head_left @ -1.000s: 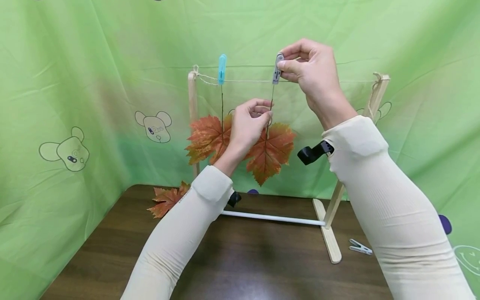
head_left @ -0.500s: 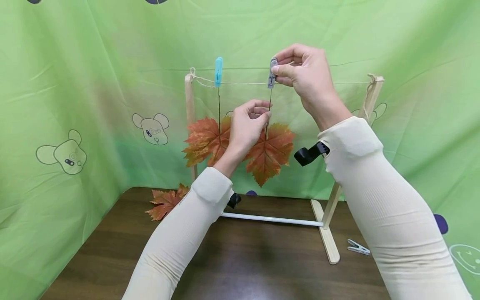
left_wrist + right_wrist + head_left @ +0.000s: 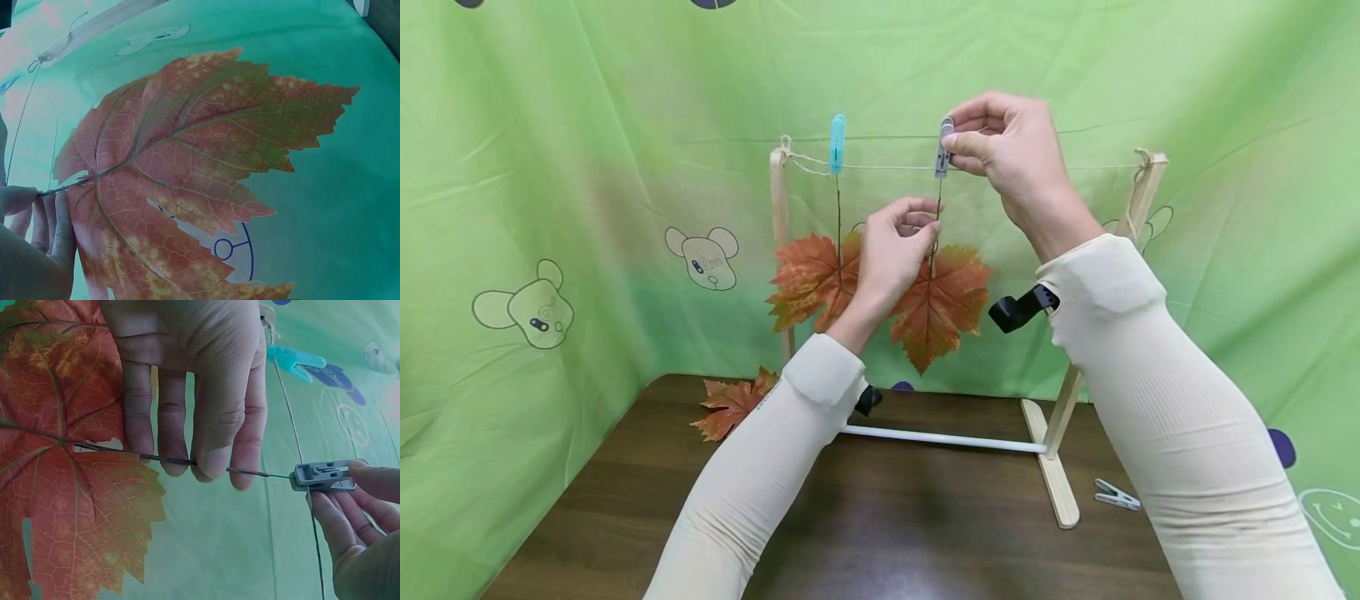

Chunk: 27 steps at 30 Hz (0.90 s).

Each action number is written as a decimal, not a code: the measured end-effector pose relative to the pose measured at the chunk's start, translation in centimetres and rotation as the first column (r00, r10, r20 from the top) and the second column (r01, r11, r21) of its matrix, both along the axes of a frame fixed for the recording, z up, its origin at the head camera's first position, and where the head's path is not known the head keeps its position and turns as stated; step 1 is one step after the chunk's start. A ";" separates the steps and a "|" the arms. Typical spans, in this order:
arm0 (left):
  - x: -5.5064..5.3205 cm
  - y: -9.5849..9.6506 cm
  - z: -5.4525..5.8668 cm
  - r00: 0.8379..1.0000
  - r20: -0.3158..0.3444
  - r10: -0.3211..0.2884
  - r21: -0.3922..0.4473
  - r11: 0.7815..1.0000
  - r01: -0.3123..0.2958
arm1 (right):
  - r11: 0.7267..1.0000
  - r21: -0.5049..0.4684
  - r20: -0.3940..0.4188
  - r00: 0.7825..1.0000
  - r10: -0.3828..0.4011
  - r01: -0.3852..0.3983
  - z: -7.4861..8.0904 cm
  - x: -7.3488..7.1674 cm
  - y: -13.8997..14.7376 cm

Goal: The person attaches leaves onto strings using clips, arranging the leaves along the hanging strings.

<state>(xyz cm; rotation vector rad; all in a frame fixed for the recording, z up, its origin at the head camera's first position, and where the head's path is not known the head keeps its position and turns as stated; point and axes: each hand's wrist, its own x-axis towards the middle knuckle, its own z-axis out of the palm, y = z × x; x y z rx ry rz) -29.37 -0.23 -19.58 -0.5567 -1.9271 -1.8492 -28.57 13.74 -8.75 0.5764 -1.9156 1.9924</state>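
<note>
My left hand (image 3: 895, 250) pinches the thin dark stem (image 3: 150, 456) of an orange-red artificial maple leaf (image 3: 942, 308), which hangs below the fingers. In the left wrist view the same leaf (image 3: 181, 137) fills the middle. My right hand (image 3: 1018, 158) holds a grey clothespin (image 3: 322, 476) between thumb and fingers at the string (image 3: 317, 550). The stem's upper end reaches the clothespin's nose there. To the left, a light-blue clothespin (image 3: 837, 144) sits on the string with a second maple leaf (image 3: 812, 279) hanging under it by its stem.
The string runs between two wooden posts (image 3: 1142, 196), joined low down by a white rod (image 3: 947, 437). On the brown table (image 3: 880, 533) lie a third maple leaf (image 3: 730, 407) at the left, partly behind my left sleeve, and a pale clothespin (image 3: 1117, 494) at the right.
The head view has shifted slightly. Both hands keep their grips on the stem and the grey clothespin, with hardly any movement.
</note>
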 end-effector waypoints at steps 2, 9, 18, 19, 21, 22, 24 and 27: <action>0.0 0.0 -0.1 1.000 0.001 0.002 -0.003 1.000 -0.002 | 1.000 0.001 0.003 1.000 0.000 0.000 0.0 0.0 0.0; -0.1 0.0 0.0 1.000 -0.010 0.019 -0.003 1.000 -0.019 | 1.000 0.013 0.023 1.000 -0.005 0.004 0.4 0.1 0.0; -0.1 -0.1 -0.1 0.999 -0.011 0.031 -0.021 0.999 -0.031 | 0.999 0.031 0.087 0.996 -0.010 0.008 0.5 0.0 0.0; -0.1 -0.2 -0.1 0.999 -0.012 0.034 -0.025 0.999 -0.035 | 0.999 0.032 0.098 0.995 -0.012 0.009 0.5 0.0 0.0; -0.1 -0.2 -0.2 0.999 -0.017 0.036 -0.024 0.999 -0.037 | 0.999 0.030 0.110 0.994 -0.015 0.012 0.5 0.0 -0.1; -0.2 -0.2 -0.2 0.999 -0.021 0.037 -0.020 0.999 -0.037 | 1.000 0.028 0.113 0.993 -0.017 0.014 0.5 -0.1 0.0; -0.2 -0.1 -0.3 0.999 -0.025 0.039 -0.016 0.999 -0.039 | 1.000 0.024 0.113 0.993 -0.020 0.017 0.5 -0.1 0.0; -0.3 -0.1 -0.3 0.999 -0.032 0.041 -0.018 0.999 -0.042 | 1.000 0.019 0.109 0.994 -0.024 0.022 0.5 -0.1 0.0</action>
